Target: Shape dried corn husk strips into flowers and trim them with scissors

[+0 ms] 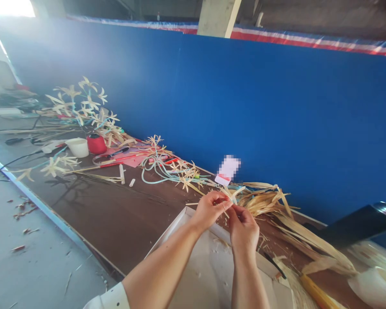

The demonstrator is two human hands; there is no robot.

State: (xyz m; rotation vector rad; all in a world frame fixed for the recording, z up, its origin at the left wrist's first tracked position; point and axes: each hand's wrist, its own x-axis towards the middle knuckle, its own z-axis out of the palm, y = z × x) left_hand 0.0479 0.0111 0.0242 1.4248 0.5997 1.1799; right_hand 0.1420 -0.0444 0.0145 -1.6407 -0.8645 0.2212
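counter (116,214) before a wall panel (276,107)
left hand (209,210) and right hand (242,227) meet on a husk piece (234,194) above a tray (206,266); husks (270,201) to their right, cup (79,147) far left.

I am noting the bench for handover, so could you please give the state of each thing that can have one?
Left hand, pinched shut on the small pale straw flower.
Right hand, pinched shut on the same flower.
Round white bowl, upright, open.
Round red container, upright beside the bowl.
Pile of dried tan leaf strips, loose on the brown table.
Flat white board, lying under the hands.
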